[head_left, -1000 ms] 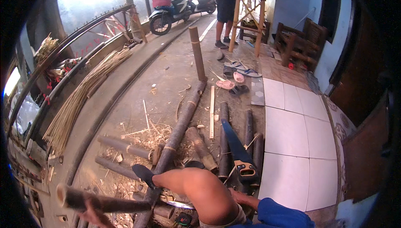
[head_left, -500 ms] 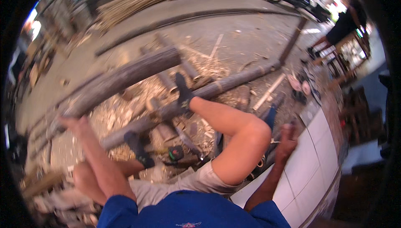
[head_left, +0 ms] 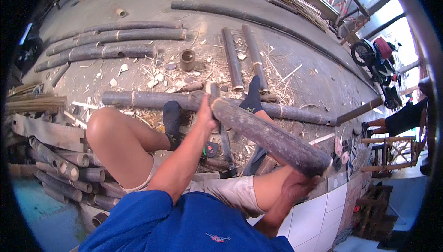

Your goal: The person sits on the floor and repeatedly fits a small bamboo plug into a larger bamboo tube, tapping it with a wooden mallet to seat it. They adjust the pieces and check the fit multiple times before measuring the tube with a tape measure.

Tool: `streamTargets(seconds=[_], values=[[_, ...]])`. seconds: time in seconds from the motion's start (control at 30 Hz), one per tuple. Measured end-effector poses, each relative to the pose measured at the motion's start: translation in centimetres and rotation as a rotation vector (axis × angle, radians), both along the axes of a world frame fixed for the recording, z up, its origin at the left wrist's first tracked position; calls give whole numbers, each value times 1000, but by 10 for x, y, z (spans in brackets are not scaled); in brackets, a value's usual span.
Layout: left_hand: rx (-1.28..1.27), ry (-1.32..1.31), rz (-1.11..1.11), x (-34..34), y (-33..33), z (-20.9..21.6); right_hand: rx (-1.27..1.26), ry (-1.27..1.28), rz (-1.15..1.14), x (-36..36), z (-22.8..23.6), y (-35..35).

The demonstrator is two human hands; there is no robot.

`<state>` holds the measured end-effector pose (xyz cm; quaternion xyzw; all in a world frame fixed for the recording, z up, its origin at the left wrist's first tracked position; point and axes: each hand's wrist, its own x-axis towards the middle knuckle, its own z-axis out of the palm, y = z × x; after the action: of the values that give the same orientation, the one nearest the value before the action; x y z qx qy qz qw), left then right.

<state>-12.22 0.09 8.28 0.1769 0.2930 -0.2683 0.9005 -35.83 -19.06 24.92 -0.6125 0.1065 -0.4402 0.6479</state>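
A thick, dark-skinned bamboo section [head_left: 263,127] lies slanting across in front of me, above my right thigh. Around its left, far end my left hand [head_left: 205,113] is closed, near a pale joint ring. At the right, near end, my right hand [head_left: 299,183] grips from below, its fingers partly hidden by the bamboo. Beneath the held section, a long bamboo pole [head_left: 157,100] lies crosswise on the ground, with my feet in dark socks beside it. A green and black tape measure [head_left: 210,149] rests between my legs.
Wood chips [head_left: 159,77] litter the floor around a short upright bamboo piece [head_left: 187,61]. Several bamboo poles [head_left: 120,36] lie at the far left; stacked bamboo pieces [head_left: 64,185] are at my near left. White tiles [head_left: 307,215] border my right. A motorcycle [head_left: 376,60] and a person [head_left: 406,120] are farther right.
The bamboo section has swung from the left to in front of me. My right hand, earlier apart from it, now grips its near end; my left hand still holds on. The view has turned left.
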Motion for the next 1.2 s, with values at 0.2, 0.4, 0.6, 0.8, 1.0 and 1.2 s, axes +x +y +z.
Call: streamTargets(seconds=[0.2, 0.4, 0.6, 0.8, 1.0, 1.2], values=[[125, -71, -118, -12, -50, -17, -308, 104, -309, 0, 19, 2], [394, -121, -180, -19, -34, -19, -629, 166, -315, 27, 45, 12], [964, -915, -57, -22, 7, 54, -729, -63, -124, 126, 85, 29], [1094, -1252, 120, 19, 3, 147, -674, -39, 70, 241, 126, 98], [952, -1266, 178, 86, 27, 154, -745, 202, 234, 240, 156, 105], [1039, -1126, 340, 143, 64, 135, -692, 192, 234, 156, 167, 13]])
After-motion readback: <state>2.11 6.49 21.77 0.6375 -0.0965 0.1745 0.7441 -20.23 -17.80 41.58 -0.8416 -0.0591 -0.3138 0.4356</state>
